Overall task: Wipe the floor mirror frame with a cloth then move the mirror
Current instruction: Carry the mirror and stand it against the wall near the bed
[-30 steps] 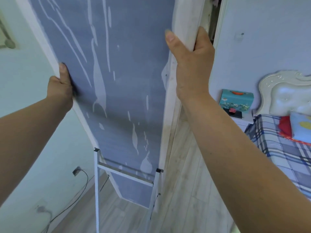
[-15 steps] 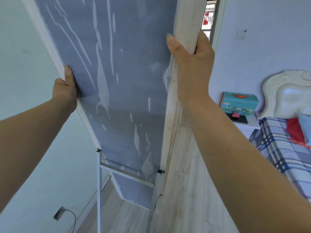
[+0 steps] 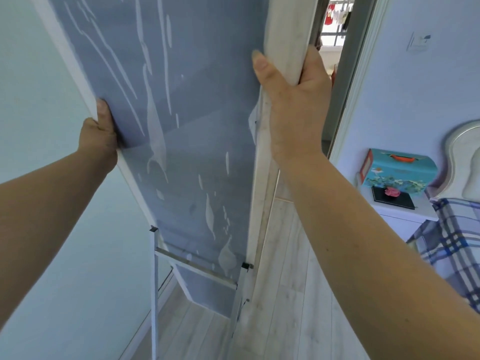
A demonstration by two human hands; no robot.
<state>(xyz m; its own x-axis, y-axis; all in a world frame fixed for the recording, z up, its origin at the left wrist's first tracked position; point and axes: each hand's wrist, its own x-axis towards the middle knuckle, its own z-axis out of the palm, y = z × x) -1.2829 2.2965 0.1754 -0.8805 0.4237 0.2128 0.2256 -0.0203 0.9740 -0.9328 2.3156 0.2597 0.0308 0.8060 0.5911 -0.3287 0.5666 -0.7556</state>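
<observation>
Head view: my left hand [image 3: 100, 133] and right hand [image 3: 291, 100] clamp the mirror [image 3: 187, 126] by its left and right frame edges, back panel near me

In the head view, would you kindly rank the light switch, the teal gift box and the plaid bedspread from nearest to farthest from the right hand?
From the right hand, whose grip is on the mirror's right frame edge:
1. Light switch, upper right on the wall.
2. Teal gift box, lower right on the nightstand.
3. Plaid bedspread, far lower right.
</observation>
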